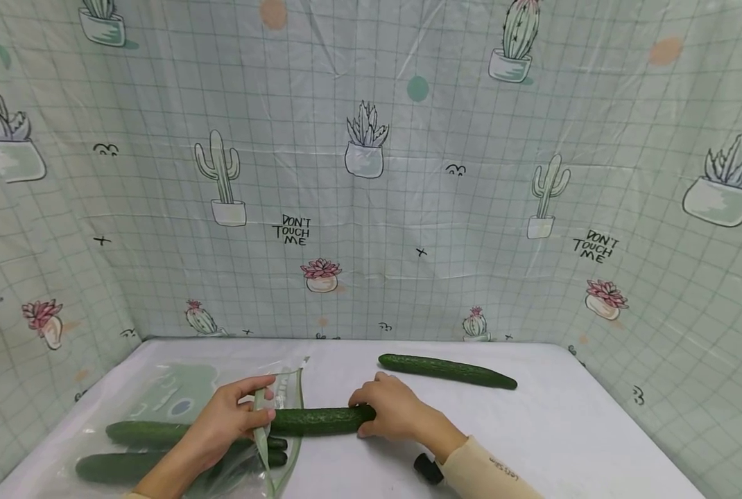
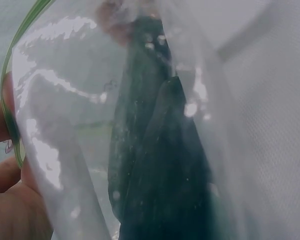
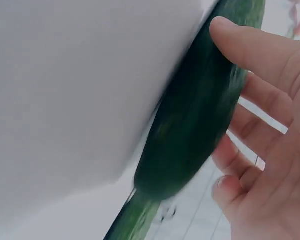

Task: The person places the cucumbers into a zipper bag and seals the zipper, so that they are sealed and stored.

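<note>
At the lower right, a cream fabric sleeve (image 1: pixel 489 471) lies beside a small black object (image 1: pixel 428 469). In the lower left sprawls a crinkled, glossy clear plastic bag (image 1: pixel 186 381), with long cucumbers (image 1: pixel 118 468) inside. The left hand (image 1: pixel 230 416) pinches its green-edged mouth; at lower centre, the right hand (image 1: pixel 396 409) grips the end of a bumpy dark-green cucumber (image 1: pixel 321 421), the other end at that mouth. Beyond, right of centre, lies another slender, tapering cucumber (image 1: pixel 449 370) on the white table (image 1: pixel 533 436), before a creased cactus-print sheet (image 1: pixel 408 208).

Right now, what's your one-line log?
left grip: holds bag mouth | right grip: holds cucumber at mouth | loose cucumber: on table
</note>
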The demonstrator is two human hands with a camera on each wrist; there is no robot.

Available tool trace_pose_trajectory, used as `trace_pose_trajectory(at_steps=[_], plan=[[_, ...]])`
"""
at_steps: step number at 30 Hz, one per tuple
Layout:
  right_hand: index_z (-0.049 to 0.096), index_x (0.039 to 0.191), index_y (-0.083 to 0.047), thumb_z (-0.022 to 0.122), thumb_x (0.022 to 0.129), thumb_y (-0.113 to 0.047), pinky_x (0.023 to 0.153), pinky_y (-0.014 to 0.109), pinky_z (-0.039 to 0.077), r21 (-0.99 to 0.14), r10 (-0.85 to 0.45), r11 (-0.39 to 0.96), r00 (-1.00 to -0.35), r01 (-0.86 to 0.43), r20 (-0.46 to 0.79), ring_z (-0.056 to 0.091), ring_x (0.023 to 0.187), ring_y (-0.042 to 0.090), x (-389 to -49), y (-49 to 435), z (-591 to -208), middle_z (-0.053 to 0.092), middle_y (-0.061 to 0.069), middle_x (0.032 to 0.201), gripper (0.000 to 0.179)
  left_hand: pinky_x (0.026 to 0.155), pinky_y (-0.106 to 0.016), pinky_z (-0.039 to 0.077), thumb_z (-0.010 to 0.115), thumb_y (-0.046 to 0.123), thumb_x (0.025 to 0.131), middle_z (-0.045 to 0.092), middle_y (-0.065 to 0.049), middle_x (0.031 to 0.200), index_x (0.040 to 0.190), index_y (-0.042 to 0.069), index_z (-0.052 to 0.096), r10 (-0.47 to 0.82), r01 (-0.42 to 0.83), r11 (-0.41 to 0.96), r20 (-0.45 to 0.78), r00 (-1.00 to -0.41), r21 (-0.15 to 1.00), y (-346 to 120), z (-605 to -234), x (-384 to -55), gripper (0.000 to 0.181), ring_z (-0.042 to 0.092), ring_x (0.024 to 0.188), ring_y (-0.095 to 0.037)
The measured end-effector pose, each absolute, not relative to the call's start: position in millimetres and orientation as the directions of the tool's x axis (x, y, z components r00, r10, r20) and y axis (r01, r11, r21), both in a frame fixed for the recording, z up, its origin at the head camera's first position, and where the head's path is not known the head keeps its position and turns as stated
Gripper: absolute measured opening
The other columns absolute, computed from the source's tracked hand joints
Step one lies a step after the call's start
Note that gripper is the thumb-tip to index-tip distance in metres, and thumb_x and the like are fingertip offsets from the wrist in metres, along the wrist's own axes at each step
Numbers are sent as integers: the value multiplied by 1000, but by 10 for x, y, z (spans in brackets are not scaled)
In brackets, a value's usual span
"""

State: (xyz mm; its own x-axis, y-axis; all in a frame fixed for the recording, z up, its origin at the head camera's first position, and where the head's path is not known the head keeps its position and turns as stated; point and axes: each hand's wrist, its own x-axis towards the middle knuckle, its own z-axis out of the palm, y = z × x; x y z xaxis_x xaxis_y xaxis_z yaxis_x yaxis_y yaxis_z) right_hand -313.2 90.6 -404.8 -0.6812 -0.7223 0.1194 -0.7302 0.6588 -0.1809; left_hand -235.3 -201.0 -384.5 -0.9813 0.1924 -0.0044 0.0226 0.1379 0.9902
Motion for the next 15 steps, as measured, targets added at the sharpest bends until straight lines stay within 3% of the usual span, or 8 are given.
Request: trace_pose_trajectory(at_steps=[6, 15], plan=[[65, 115, -24, 77, 81, -31, 83, 33, 49, -237, -696, 688, -716, -686, 55, 57, 102, 10, -3133, 1181, -4020, 60, -12, 108, 37, 58, -34, 49, 66, 2, 88, 49, -15, 113, 145, -8, 31, 194, 33, 132, 7, -981, 991, -2019, -3838, -2354, 67, 52, 69, -14], [63, 117, -21, 74, 84, -31, 83, 33, 48, -236, -726, 657, -685, -716, 57, 58, 100, 10, -3148, 1266, -4006, 59, -10, 108, 36, 56, -33, 47, 65, 1, 88, 50, -14, 112, 145, -7, 33, 181, 24, 137, -1, -983, 990, -2008, -3825, -2347, 66, 45, 64, -13]])
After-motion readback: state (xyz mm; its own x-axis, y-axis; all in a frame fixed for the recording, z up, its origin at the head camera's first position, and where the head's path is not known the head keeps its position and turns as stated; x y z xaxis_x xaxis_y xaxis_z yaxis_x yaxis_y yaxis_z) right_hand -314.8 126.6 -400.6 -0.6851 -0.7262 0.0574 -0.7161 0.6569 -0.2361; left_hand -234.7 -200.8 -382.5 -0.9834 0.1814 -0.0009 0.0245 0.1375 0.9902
